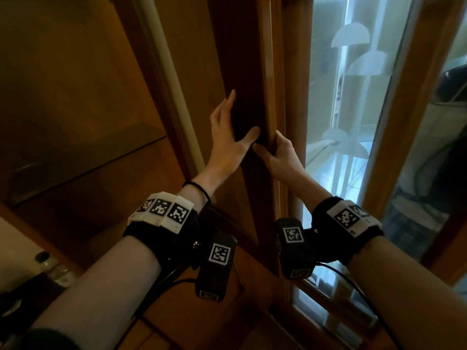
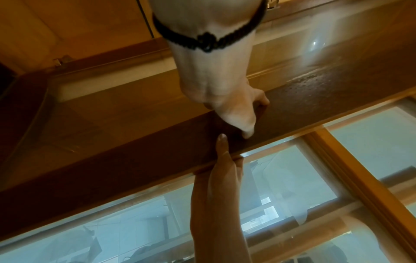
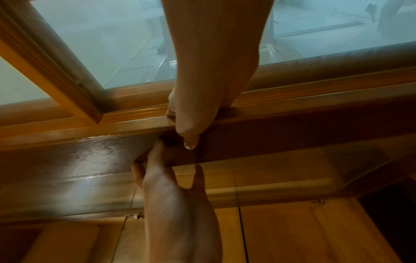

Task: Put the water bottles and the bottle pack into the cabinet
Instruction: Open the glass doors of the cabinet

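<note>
The cabinet door frame is dark, glossy varnished wood; its panes are smooth, partly frosted glass.

Left of the dark door stile in front of me, the open cabinet has a glass shelf running across it, seated on small metal pegs. Below that shelf is a wooden board. Far down-left of the stile, a pale ledge carries a clear, dark-capped water bottle.
</note>
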Demonstrator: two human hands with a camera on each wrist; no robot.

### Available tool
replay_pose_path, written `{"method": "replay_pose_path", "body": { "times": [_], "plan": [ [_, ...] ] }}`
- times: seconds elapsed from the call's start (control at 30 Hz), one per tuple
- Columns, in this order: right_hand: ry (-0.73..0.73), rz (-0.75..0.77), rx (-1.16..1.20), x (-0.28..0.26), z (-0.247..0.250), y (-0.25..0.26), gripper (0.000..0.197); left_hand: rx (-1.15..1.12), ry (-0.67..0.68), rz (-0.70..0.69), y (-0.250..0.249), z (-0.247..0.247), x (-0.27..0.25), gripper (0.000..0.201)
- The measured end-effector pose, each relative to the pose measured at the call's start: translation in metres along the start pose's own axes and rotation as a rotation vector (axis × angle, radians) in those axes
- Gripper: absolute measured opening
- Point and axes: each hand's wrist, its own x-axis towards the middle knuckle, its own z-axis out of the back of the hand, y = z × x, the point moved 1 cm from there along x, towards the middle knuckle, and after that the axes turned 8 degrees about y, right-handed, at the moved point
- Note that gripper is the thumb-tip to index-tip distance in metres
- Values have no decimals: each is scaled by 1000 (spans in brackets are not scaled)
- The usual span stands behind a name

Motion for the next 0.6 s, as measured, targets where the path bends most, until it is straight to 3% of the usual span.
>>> {"method": "replay_pose_path", "body": {
  "times": [0.27, 0.4, 0.5, 0.6],
  "plan": [
    [-102, 80, -58, 2, -6, -15, 33, 49, 93, -17, 5, 8, 1, 80],
    [-262, 27, -279, 0, -17, -20, 41, 160, 239, 46, -3, 25, -11, 70],
    [-388, -42, -291, -4, -30, -20, 41, 209, 389, 81, -6, 45, -32, 61],
    [-566, -72, -477, -7, -47, -14, 51, 188, 409, 131, -5, 71, -59, 52]
  ]
}}
